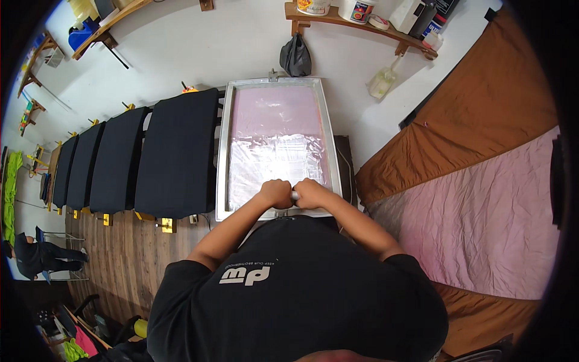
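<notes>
Both fists meet near the front end of a screen-printing frame (330, 130) with a pale metal rim. My left hand (277, 194) is closed around a grey squeegee handle (295, 196), and my right hand (309, 193) grips it from the other side. Only a short piece of the handle shows between them; the rest is hidden under my fingers. Pinkish mesh (274, 108) fills the far half of the frame. The nearer half looks shiny and whitish, with glare and a pale rectangular patch (291, 154) in it.
Left of the frame stands a row of several boards covered in black fabric (178, 154), with yellow clamps (166, 225). Wall shelves (362, 25) hold tubs and bottles. A black bag (295, 55) hangs behind the frame. Brown and pink cloth (476, 211) spreads right. Another person (45, 256) is far left.
</notes>
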Motion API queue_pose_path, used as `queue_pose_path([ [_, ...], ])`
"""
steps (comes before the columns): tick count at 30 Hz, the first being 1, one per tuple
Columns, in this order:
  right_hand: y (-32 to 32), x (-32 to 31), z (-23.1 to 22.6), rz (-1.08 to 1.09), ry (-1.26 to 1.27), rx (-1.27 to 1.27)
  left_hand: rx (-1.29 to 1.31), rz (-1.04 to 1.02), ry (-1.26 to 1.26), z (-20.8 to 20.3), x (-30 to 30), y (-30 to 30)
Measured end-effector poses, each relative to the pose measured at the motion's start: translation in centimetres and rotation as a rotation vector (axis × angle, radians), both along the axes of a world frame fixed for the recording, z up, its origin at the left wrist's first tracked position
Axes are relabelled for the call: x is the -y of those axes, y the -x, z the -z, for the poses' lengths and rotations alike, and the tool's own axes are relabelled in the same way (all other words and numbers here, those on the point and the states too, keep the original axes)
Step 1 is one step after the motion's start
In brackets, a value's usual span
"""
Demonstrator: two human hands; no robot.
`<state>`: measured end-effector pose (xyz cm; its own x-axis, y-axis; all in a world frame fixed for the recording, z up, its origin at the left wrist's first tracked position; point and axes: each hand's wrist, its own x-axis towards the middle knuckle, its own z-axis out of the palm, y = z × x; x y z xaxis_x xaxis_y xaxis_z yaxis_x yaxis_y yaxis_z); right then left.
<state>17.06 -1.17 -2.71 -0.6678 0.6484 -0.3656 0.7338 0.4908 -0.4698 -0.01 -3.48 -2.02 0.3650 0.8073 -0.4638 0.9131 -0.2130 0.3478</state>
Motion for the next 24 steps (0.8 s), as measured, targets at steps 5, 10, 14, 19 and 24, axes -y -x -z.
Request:
queue_pose_path([
  [5, 0.1, -2.5, -1.2, 0.031, -0.097, -0.073, 0.004, -0.013, -0.078, -0.9, -2.8, 0.1],
  [10, 0.8, -2.3, 2.0, 0.112, -0.366, -0.147, 0.141, -0.083, -0.591, 3.7, -1.7, 0.4],
  [14, 0.1, 2.2, 2.9, 0.073, -0.359, -0.131, 0.176, -0.025, -0.58, 4.2, 1.9, -0.1],
  [19, -0.2, 1.4, -1.1, 0.021, -0.104, 0.002, 0.047, 0.004, -0.214, 0.0, 1.6, -0.1],
  [24, 0.8, -3.2, -0.5, 0.045, -0.209, -0.032, 0.035, -0.107, -0.283, 0.3, -2.5, 0.7],
])
